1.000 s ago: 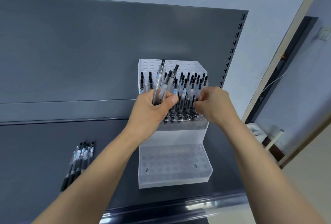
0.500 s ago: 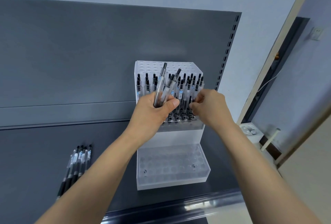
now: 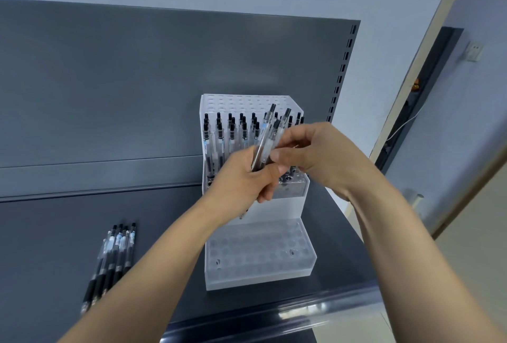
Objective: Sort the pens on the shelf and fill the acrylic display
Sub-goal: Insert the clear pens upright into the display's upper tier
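A stepped acrylic display (image 3: 260, 257) stands on the dark shelf (image 3: 55, 233). Its middle tier holds several clear pens with black caps (image 3: 219, 137), standing upright; the lowest tier shows bare holes. My left hand (image 3: 247, 175) is in front of the display, shut on a small bunch of pens (image 3: 267, 137) that point up and right. My right hand (image 3: 312, 150) has thumb and fingers pinched on one pen of that bunch. Part of the middle tier is hidden behind both hands.
Several more pens (image 3: 115, 252) lie side by side on the shelf at the left. The shelf's front rail (image 3: 274, 315) runs along the bottom. A perforated upright (image 3: 343, 68) borders the grey back panel; a doorway (image 3: 428, 90) is at the right.
My right hand has left the pens standing in the display and moved left to the bunch in my left hand, pinching one pen there. The left hand shifted slightly right.
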A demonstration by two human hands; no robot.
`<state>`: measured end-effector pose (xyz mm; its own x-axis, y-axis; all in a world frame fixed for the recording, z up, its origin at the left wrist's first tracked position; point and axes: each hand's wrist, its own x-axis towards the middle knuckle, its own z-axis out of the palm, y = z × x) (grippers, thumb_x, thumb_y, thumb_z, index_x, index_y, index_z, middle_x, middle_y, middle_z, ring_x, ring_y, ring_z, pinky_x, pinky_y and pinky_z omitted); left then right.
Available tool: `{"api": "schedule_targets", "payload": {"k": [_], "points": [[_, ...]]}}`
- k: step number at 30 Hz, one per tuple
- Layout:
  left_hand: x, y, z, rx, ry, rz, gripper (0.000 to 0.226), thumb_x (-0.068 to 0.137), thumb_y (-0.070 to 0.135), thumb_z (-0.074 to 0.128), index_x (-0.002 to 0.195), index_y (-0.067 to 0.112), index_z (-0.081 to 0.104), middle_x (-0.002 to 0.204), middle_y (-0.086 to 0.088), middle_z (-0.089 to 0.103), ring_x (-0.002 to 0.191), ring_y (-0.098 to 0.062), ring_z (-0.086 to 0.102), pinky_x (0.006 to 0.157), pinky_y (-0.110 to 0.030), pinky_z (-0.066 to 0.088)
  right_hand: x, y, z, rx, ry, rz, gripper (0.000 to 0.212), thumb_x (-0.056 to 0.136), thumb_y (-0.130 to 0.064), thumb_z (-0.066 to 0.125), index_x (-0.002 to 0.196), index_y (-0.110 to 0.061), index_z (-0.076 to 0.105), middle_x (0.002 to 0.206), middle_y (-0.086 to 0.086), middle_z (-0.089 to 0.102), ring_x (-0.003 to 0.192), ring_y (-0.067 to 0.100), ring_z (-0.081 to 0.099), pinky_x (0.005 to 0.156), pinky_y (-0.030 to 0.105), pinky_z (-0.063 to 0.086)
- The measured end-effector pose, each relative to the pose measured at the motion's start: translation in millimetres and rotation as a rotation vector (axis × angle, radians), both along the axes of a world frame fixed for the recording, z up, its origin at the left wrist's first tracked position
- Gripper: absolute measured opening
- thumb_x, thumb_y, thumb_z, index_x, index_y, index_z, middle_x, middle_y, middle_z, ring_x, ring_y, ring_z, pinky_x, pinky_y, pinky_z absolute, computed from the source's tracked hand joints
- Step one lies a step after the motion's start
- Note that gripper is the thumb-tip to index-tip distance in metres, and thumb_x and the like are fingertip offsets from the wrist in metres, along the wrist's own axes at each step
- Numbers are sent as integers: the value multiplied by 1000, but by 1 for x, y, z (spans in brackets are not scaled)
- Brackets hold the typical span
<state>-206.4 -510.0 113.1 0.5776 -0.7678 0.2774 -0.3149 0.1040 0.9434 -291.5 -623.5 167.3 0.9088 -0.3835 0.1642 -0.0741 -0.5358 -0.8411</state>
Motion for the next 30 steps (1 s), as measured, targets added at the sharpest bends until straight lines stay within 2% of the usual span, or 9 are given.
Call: {"api": "schedule_targets", "payload": {"k": [3, 6, 9, 12, 16, 20, 23, 26, 30], "points": [[-2, -2, 3, -48, 153, -73, 4, 92, 7, 54, 89, 4, 54, 68, -12, 60, 57, -21, 62, 55, -29, 56, 1, -3, -2, 12, -46, -78, 12, 83, -9, 67, 77, 1, 64, 67, 8, 61, 55, 11, 50, 56, 20, 42], [1, -3, 4, -52, 183, -14, 5, 93, 9, 52, 92, 4, 53, 76, -14, 64, 71, -25, 67, 70, -35, 59, 2, -16, 4, -22, -181, -307, 11, 83, -12, 60, 73, -7, 58, 66, 5, 62, 53, 10, 51, 58, 29, 42], [6, 0, 2, -38, 163, 112, 11, 94, 14, 52, 84, 10, 51, 67, -10, 64, 55, -21, 65, 55, -32, 57, 1, -30, 11, -98, -287, -440, 11, 83, -12, 55, 73, -11, 50, 77, 14, 65, 66, 22, 56, 64, 37, 46], [9, 2, 1, -23, 21, 225, 18, 95, 19, 52, 78, 14, 48, 48, 1, 52, 35, -9, 43, 39, -20, 39, 5, -41, 5, -245, -239, -514, 13, 83, -11, 53, 71, -10, 49, 82, 17, 67, 76, 32, 60, 62, 32, 44], [7, 2, 4, -68, -66, 225, 29, 96, 25, 49, 70, 15, 42, 48, 4, 35, 38, -4, 28, 39, -16, 27, 16, -48, -14, -311, -156, -490, 9, 85, -10, 57, 80, -3, 57, 83, 15, 67, 83, 32, 62, 71, 34, 49], [11, 2, -2, -18, -182, 226, 27, 93, 38, 49, 72, 22, 40, 50, 14, 36, 45, -5, 30, 50, -23, 31, 22, -50, -27, -336, -70, -426, 9, 85, -9, 59, 78, -5, 57, 83, 15, 68, 82, 32, 61, 70, 33, 47], [12, 3, -6, 26, -169, 221, 31, 88, 47, 49, 79, 19, 39, 60, 12, 36, 52, -9, 32, 58, -31, 33, 25, -50, -37, -368, 5, -393, 10, 85, -8, 59, 76, -4, 57, 78, 12, 65, 76, 30, 57, 62, 30, 43], [10, 5, -8, 46, -168, 202, 32, 86, 54, 44, 79, 23, 38, 64, 9, 37, 56, -9, 35, 60, -30, 35, 27, -50, -44, -380, 72, -381, 14, 85, -10, 61, 74, -7, 53, 70, 7, 55, 70, 26, 50, 50, 24, 34], [6, 5, -7, 9, -107, 159, 44, 95, 38, 38, 94, -6, 41, 63, 0, 35, 49, -5, 31, 48, -16, 33, 31, -48, -45, -406, 84, -418, 13, 85, -10, 59, 75, -6, 51, 75, 11, 56, 72, 28, 50, 57, 28, 33]]}}
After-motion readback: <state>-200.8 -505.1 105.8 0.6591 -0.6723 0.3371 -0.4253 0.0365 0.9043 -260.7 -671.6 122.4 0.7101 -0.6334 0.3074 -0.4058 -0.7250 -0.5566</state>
